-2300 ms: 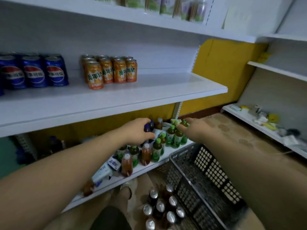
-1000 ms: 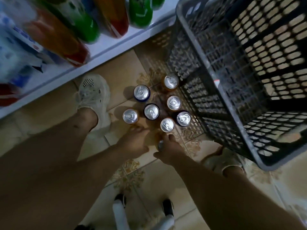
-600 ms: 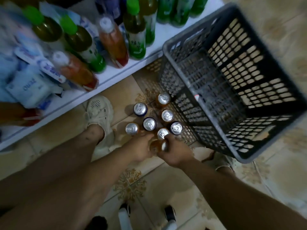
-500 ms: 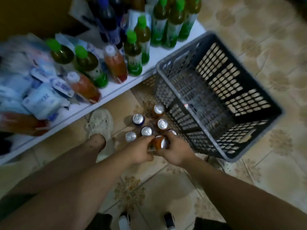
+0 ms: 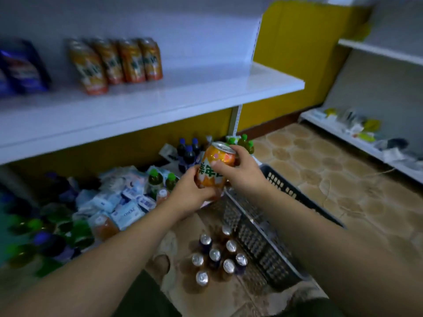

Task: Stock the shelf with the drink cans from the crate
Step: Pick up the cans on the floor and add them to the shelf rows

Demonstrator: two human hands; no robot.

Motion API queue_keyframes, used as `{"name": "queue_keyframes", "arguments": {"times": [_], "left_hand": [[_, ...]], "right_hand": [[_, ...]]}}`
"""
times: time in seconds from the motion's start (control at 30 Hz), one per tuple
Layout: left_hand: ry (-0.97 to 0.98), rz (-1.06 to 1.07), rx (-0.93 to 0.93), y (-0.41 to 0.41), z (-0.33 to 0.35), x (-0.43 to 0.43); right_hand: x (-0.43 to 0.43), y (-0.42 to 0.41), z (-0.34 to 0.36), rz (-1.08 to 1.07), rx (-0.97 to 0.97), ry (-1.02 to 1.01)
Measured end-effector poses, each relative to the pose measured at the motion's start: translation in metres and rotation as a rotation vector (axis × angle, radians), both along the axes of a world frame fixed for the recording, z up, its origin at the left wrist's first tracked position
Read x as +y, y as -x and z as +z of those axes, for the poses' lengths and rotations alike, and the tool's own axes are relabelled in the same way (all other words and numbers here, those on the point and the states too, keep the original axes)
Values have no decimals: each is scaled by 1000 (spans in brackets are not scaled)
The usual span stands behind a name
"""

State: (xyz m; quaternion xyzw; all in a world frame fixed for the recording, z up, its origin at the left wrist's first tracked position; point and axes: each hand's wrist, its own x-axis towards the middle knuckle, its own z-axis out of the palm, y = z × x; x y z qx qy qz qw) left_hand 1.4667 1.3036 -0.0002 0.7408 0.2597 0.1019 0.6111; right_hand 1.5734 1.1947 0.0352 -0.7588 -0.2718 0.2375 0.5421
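**Supervisor:** Hand status?

**Operator:** My left hand (image 5: 190,194) grips the orange can (image 5: 215,168) at its base; my right hand (image 5: 241,171) grips its upper body. Can tilted, between both hands.

**Supervisor:** Other stock?

**Operator:** The floor cans (image 5: 215,256) stand below my hands, beside the crate (image 5: 258,236); shelf (image 5: 194,92) above.

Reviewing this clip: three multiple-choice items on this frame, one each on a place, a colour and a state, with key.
1. Where do the loose cans stand? A on the floor beside the crate; B inside it; C on the upper shelf.
2. The held can is what colour? A blue; B orange; C green.
3. How is the held can supported? A resting on a shelf; B one hand only; C left hand and right hand together.
Key: A, tops show on tiles outside the crate wall; B, orange body; C, both hands' fingers wrap it.
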Motion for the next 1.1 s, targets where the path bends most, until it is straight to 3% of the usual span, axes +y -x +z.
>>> {"name": "queue_keyframes", "arguments": {"times": [0.17,0.37,0.53,0.8,1.1], "left_hand": [[-111,79,-99,51,69,18],[-193,81,-78,96,121,78],[-528,264,208,115,127,155],[-847,224,724,109,110,259],[-906,174,859,94,96,283]], "right_hand": [[24,38,76,84,-170,-70],[87,70,123,164,-184,-124],[153,69,134,225,-223,-129],[257,35,131,240,-227,-100],[324,0,111,275,-307,-72]]}}
